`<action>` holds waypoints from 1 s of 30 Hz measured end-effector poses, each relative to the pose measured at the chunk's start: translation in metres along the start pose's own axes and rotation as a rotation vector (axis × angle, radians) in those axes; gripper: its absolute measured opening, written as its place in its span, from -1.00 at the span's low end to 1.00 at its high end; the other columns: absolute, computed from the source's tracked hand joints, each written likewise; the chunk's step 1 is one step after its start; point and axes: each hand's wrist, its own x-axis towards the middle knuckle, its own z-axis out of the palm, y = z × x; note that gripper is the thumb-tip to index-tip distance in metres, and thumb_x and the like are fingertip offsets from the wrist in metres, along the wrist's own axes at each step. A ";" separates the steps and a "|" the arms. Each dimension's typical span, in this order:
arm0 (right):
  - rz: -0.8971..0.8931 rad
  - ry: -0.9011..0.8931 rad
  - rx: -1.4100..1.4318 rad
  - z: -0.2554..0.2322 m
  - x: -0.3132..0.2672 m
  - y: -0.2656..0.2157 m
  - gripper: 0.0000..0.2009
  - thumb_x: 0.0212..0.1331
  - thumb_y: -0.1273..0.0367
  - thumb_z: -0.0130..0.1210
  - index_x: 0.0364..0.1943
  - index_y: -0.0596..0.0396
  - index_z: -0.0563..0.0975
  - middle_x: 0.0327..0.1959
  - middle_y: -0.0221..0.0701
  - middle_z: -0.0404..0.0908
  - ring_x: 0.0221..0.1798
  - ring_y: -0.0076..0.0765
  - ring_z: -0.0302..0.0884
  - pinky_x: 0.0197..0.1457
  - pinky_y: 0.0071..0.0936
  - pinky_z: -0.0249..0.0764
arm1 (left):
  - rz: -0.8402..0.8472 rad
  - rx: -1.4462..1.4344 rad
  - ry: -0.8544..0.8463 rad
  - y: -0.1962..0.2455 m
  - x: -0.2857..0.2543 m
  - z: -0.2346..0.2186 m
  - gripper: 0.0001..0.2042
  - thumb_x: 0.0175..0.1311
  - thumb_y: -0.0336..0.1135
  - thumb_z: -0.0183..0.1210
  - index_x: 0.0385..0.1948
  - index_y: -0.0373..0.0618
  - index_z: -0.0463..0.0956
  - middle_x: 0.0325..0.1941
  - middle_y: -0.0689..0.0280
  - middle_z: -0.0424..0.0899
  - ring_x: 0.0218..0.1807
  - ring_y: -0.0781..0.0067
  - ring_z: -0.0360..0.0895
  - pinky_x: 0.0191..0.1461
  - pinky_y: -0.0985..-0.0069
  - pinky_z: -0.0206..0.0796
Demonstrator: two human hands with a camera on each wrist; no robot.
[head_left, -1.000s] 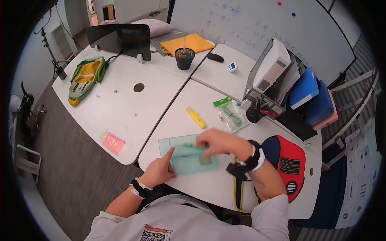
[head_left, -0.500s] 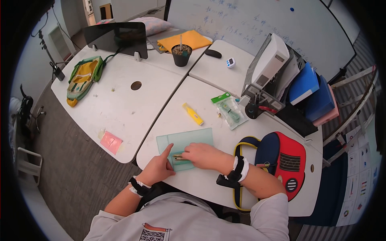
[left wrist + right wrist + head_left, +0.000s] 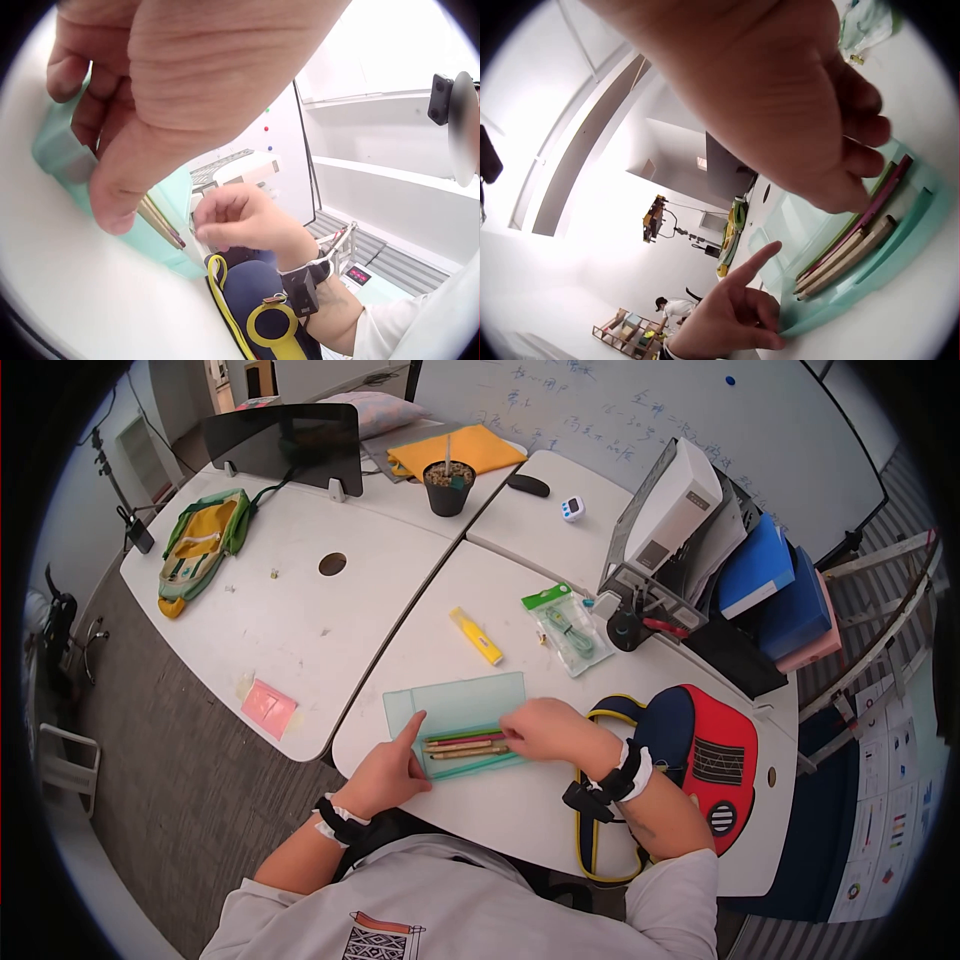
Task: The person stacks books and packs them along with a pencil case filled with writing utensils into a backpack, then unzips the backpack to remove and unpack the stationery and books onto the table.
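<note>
A translucent teal pencil case (image 3: 455,698) lies with its lid folded back on the white table. Several pencils (image 3: 465,746), among them green, dark pink and wood-coloured ones, lie side by side in its tray. My left hand (image 3: 383,775) grips the tray's left end, index finger extended; the left wrist view shows the thumb (image 3: 112,202) against the case wall (image 3: 64,154). Over the tray's right end is my right hand (image 3: 555,732), fingers loosely bent, with nothing visible in them. In the right wrist view its thumb tip is close to the pencils (image 3: 847,259); contact is unclear.
Beyond the case lie a yellow tube-shaped item (image 3: 475,636) and a bagged green cable (image 3: 570,635). A red and navy backpack (image 3: 715,760) is at the right, below a file rack (image 3: 650,585). Pink notes (image 3: 269,708) lie left, a potted plant (image 3: 447,495) farther back.
The pencils that my right hand held low over the tray half a second ago now lie in it, released. My right hand has moved rightward; my left hand stays at the left end.
</note>
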 end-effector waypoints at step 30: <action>-0.072 -0.162 0.134 0.002 0.013 0.000 -0.76 0.01 0.36 0.19 -0.25 0.20 0.67 -0.38 -0.16 0.68 -0.32 0.01 0.61 -0.23 -0.21 0.52 | -0.011 0.020 -0.036 -0.001 0.003 -0.003 -0.01 -0.10 -0.50 0.39 0.47 -0.23 -0.04 -0.54 0.19 0.67 -0.41 0.13 0.64 -0.26 0.35 0.44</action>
